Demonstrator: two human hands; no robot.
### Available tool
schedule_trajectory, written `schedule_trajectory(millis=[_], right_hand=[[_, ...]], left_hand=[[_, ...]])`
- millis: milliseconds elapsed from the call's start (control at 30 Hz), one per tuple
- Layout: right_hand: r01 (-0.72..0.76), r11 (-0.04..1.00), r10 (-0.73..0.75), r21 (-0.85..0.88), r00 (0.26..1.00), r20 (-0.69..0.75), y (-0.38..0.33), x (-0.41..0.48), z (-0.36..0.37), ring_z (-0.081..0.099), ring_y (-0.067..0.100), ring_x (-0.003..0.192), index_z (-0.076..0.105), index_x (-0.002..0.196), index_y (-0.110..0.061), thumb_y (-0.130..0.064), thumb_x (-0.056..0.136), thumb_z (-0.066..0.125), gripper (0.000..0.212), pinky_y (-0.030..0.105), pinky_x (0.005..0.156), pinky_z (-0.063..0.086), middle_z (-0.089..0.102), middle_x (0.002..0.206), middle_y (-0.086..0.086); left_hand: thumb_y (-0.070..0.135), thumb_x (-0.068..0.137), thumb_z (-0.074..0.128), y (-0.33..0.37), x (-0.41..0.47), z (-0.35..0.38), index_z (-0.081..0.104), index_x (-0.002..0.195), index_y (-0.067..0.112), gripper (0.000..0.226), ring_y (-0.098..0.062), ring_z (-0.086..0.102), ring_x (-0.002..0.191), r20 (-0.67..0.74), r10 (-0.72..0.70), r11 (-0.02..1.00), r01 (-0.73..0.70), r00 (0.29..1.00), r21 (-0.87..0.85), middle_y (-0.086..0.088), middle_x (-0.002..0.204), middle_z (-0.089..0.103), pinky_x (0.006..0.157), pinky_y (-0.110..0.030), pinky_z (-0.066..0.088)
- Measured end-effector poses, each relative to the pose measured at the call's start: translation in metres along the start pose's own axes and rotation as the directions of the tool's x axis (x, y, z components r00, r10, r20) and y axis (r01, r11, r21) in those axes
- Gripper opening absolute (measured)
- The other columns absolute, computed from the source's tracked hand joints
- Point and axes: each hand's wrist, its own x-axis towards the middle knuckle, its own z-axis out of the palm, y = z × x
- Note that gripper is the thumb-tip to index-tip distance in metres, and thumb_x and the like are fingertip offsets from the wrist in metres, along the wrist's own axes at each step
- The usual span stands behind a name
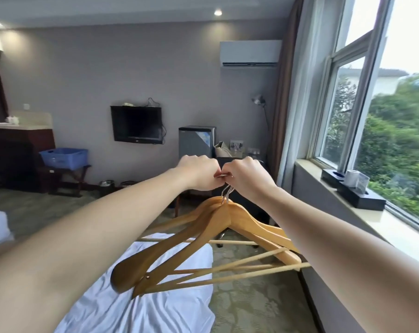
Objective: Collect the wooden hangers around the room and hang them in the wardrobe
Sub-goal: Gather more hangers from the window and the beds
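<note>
A bunch of wooden hangers is held up in front of the body by their metal hooks, which are gathered at the top between the two hands. The left hand and the right hand are both closed into loose fists, touching each other, with the fingers curled together around the hook tops; how many hangers are in the bunch cannot be told exactly, but at least three are seen. The collecting step seems to be in hand, or perhaps the hooks are being put in order so that the bunch can be carried by one hand. For the next move, the wardrobe must be found, and it is not clearly shown in this view; a turn of the body will probably be needed. Below the hangers a white sheet is spread, and a windowsill with a black tray runs on the right side. On the far wall a television is mounted, and a blue basket is placed on a stand at the left. The long bars of the hangers stick out sideways, so they could be caught on the windowsill while turning.
</note>
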Motion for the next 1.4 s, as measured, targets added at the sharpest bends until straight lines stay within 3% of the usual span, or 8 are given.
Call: schedule_trajectory(millis=[67,167,500,667,833,1000,1167,1400], right_hand=[[-0.004,1.000,0.004,-0.024,1.000,-0.002,0.013,0.013,0.007,0.064,0.032,0.083,0.071,0.100,-0.018,-0.021,0.091,0.055,0.018,0.035,0.068,0.052,0.069,0.088,0.008],[-0.028,0.998,0.029,-0.048,1.000,0.010,0.031,0.031,0.017,0.063,0.034,0.083,0.070,0.098,-0.016,-0.019,0.089,0.055,0.018,0.035,0.068,0.051,0.068,0.088,0.010],[-0.163,0.971,0.161,-0.175,0.987,-0.025,0.119,0.068,0.063,0.064,0.035,0.081,0.068,0.099,-0.013,-0.020,0.093,0.049,0.021,0.035,0.064,0.051,0.068,0.087,0.010],[-0.222,0.959,0.220,-0.173,0.975,-0.035,0.170,0.074,0.092,0.063,0.035,0.075,0.068,0.094,-0.013,-0.020,0.092,0.048,0.021,0.035,0.063,0.052,0.066,0.080,0.008],[-0.213,0.960,0.213,-0.184,0.977,-0.016,0.229,0.082,0.119,0.062,0.034,0.075,0.068,0.096,-0.014,-0.020,0.092,0.048,0.021,0.030,0.058,0.041,0.065,0.081,0.009],[-0.183,0.971,0.181,-0.154,0.983,-0.028,0.296,0.098,0.142,0.063,0.034,0.075,0.068,0.097,-0.015,-0.021,0.091,0.049,0.020,0.033,0.061,0.048,0.066,0.080,0.008],[-0.168,0.973,0.167,-0.159,0.986,-0.020,0.356,0.116,0.159,0.063,0.037,0.080,0.066,0.101,-0.017,-0.023,0.091,0.050,0.019,0.033,0.060,0.042,0.067,0.085,0.011],[-0.168,0.979,0.169,-0.115,0.986,0.002,0.409,0.151,0.208,0.064,0.031,0.077,0.068,0.102,-0.019,-0.026,0.095,0.050,0.021,0.032,0.061,0.047,0.067,0.084,0.006]], left_hand=[[0.049,0.096,0.032,-0.002,0.023,0.010,0.064,0.105,0.021,0.043,-0.033,0.063,0.102,-0.028,0.083,0.989,-0.079,0.996,0.127,-0.008,0.110,0.067,0.072,-0.035,0.036],[0.044,0.100,0.026,-0.006,0.051,0.023,0.062,0.106,0.018,0.045,-0.033,0.064,0.099,-0.052,0.189,0.960,-0.173,0.981,0.222,-0.008,0.108,0.067,0.071,-0.035,0.036],[0.041,0.100,0.025,0.002,0.156,0.073,0.060,0.096,0.025,0.039,-0.031,0.065,0.093,-0.168,0.309,0.950,-0.295,0.936,0.103,-0.004,0.099,0.068,0.077,-0.036,0.049],[0.041,0.100,0.025,0.025,0.209,0.098,0.062,0.097,0.027,0.040,-0.031,0.064,0.095,-0.154,0.350,0.937,-0.342,0.924,0.074,-0.002,0.101,0.068,0.074,-0.034,0.045],[0.042,0.100,0.024,0.051,0.258,0.124,0.061,0.097,0.029,0.039,-0.026,0.064,0.087,-0.144,0.366,0.931,-0.359,0.920,0.069,0.004,0.079,0.055,0.066,-0.030,0.039],[0.043,0.099,0.027,0.081,0.316,0.141,0.062,0.100,0.031,0.037,-0.027,0.064,0.089,-0.152,0.357,0.934,-0.347,0.922,0.085,0.000,0.094,0.068,0.065,-0.031,0.036],[0.042,0.099,0.028,0.104,0.368,0.153,0.062,0.096,0.030,0.036,-0.027,0.064,0.088,-0.161,0.322,0.946,-0.312,0.933,0.086,0.000,0.092,0.068,0.065,-0.030,0.035],[0.042,0.097,0.028,0.110,0.431,0.191,0.063,0.097,0.030,0.037,-0.026,0.063,0.085,-0.081,0.263,0.964,-0.259,0.962,0.054,0.001,0.089,0.065,0.065,-0.031,0.038]])
